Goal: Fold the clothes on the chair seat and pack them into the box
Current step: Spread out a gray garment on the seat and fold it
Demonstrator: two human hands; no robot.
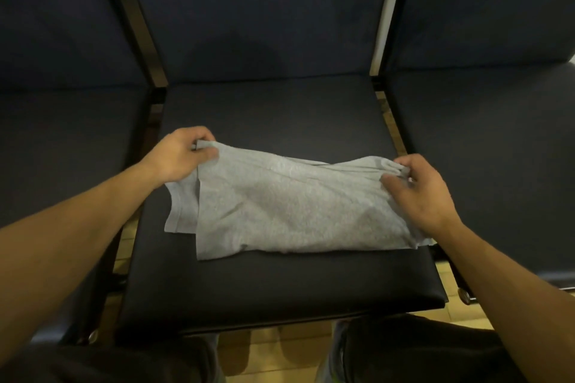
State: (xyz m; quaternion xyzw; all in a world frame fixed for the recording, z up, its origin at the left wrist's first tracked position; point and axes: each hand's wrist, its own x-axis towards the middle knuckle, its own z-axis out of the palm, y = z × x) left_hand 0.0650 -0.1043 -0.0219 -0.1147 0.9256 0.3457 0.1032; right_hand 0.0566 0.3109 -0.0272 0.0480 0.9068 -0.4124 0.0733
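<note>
We see no readable writing on the grey garment (280, 205) lying on the chair seat (273, 283). Our left hand (180, 155) pinches its ten-o'clock corner; our right hand (417, 190) grips its two-o'clock corner.

A dark padded seat (280, 283) is carrying the work in front of me, its front edge sitting just above my knees. A grey garment (280, 202) is lying straight on it, partly folded, spreading across the middle from left to right, with a hemmed flap sticking out at its left side. Bare cushion is showing behind the cloth and along the front. More dark seats (62, 146) are standing at either side, apart from mine.
</note>
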